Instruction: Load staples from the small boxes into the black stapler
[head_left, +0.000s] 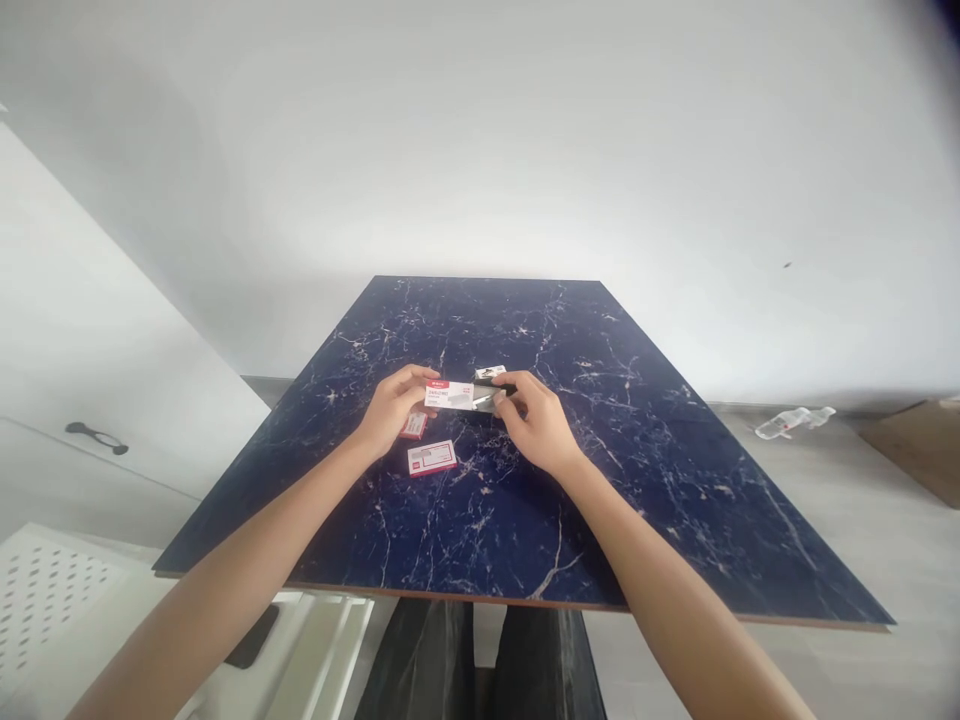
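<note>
Above the blue marbled table (510, 510), my left hand (397, 405) grips a small red-and-white box (450, 394) by its left end. At the box's right end, a pale, silvery part (486, 398) sticks out. My right hand (534, 412) is closed there with thumb and fingers pinched; what it holds is too small to make out. A black object (507, 388) shows partly behind its fingers. Just beyond lies a small white piece with a black mark (490, 372). Below my left hand sits a second red-and-white box (413, 426), partly covered. A third box (433, 458) lies flat, nearer to me.
A white wall stands behind the table, and a white cabinet with a dark handle (97, 437) is at the left. A clear plastic item (793, 422) and a cardboard box (919, 445) lie on the floor at the right. A dark flat object (253, 637) rests below the table's left front edge.
</note>
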